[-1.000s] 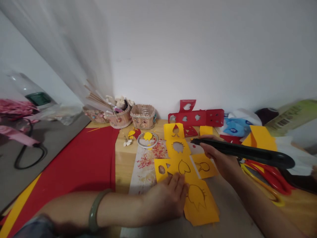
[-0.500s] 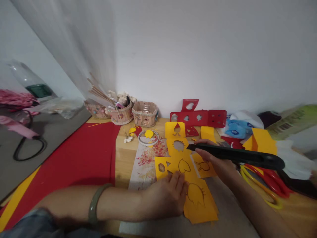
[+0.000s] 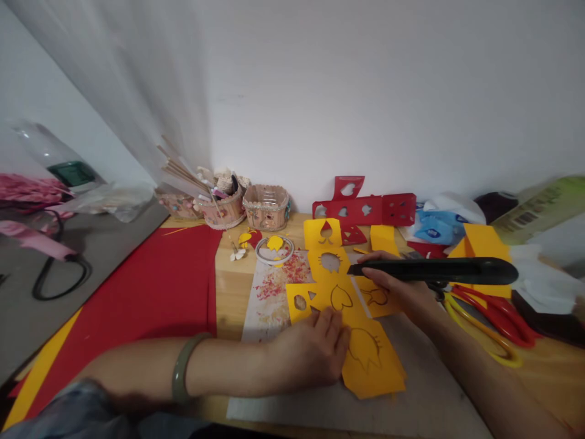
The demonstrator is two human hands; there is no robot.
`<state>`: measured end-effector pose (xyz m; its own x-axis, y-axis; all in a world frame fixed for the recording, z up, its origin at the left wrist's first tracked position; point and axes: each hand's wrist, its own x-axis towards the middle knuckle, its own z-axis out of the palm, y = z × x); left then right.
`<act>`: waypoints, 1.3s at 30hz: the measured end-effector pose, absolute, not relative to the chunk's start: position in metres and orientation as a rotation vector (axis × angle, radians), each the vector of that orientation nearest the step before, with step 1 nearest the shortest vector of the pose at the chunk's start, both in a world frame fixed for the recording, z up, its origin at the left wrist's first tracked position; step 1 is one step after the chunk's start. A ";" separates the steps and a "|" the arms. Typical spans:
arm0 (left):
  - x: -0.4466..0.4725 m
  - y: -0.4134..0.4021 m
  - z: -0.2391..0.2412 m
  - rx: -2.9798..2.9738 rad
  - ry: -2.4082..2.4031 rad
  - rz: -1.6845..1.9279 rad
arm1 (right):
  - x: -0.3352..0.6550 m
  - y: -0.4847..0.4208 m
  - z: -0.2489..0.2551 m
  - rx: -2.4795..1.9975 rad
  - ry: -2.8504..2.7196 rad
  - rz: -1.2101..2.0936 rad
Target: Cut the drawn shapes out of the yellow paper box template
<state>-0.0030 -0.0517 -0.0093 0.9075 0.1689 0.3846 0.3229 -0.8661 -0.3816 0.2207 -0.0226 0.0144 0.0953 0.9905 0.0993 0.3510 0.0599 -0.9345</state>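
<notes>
My left hand [image 3: 311,353] lies on a yellow paper sheet [image 3: 372,366] with cut-out and drawn flower shapes, fingers close together and pressing it down. A green bangle [image 3: 181,372] is on that wrist. My right hand [image 3: 402,291] grips a long black pen-like tool [image 3: 434,270], held level above the yellow paper with its tip pointing left. The sheet rests on a grey mat [image 3: 411,390] on the wooden table.
Red cut-out card [image 3: 365,207] stands at the wall. Small woven baskets [image 3: 267,207] with sticks sit at the back left. A big red sheet [image 3: 150,292] covers the left. Red and yellow scissors [image 3: 489,329], a white ring [image 3: 274,250], blue packets [image 3: 434,228] and paper scraps lie around.
The black tool has swung up to level and shifted slightly left with my right hand. My left hand has stayed pressed on the yellow paper.
</notes>
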 end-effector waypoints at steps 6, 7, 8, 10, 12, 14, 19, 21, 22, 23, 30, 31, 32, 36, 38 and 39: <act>-0.003 -0.052 -0.010 -2.632 -0.365 -0.466 | 0.214 -0.025 0.016 -1.411 -1.619 0.852; -0.003 -0.052 -0.010 -2.634 -0.365 -0.465 | 0.213 -0.025 0.016 -1.395 -1.672 0.857; -0.003 -0.052 -0.010 -2.637 -0.366 -0.466 | 0.213 -0.025 0.016 -1.379 -1.718 0.859; -0.003 -0.052 -0.010 -2.643 -0.371 -0.485 | 0.213 -0.025 0.015 -1.365 -1.782 0.852; -0.003 -0.051 -0.010 -2.648 -0.376 -0.511 | 0.213 -0.025 0.014 -1.392 -1.793 0.834; -0.002 -0.049 -0.009 -2.642 -0.374 -0.570 | 0.211 -0.024 0.013 -1.444 -1.775 0.809; 0.001 -0.042 -0.008 -2.695 -0.393 -0.647 | 0.207 -0.026 0.012 -1.514 -1.761 0.794; 0.002 -0.039 -0.008 -2.738 -0.419 -0.602 | 0.205 -0.027 0.014 -1.557 -1.770 0.791; 0.002 -0.038 -0.009 -2.754 -0.443 -0.580 | 0.204 -0.027 0.016 -1.576 -1.774 0.780; 0.003 -0.037 -0.009 -2.763 -0.481 -0.570 | 0.203 -0.027 0.017 -1.592 -1.779 0.768; 0.008 -0.039 -0.027 -2.681 -0.741 -0.646 | 0.200 -0.023 0.013 -1.646 -1.799 0.671; 0.008 -0.039 -0.028 -2.683 -0.755 -0.648 | 0.202 -0.023 0.009 -1.653 -1.796 0.667; 0.009 -0.039 -0.029 -2.692 -0.764 -0.644 | 0.203 -0.023 0.005 -1.653 -1.798 0.665; 0.010 -0.038 -0.026 -2.719 -0.770 -0.659 | 0.203 -0.028 -0.003 -1.683 -1.791 0.664; 0.011 -0.037 -0.023 -2.711 -0.772 -0.689 | 0.200 -0.031 -0.002 -1.726 -1.765 0.635; 0.012 -0.037 -0.022 -2.710 -0.773 -0.694 | 0.199 -0.032 -0.001 -1.743 -1.754 0.622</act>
<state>0.0116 -0.0369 -0.0217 0.7477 0.4334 0.5032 0.5469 -0.8317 -0.0963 0.1986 -0.0318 -0.0007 0.0254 0.9966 0.0787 0.7244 0.0359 -0.6884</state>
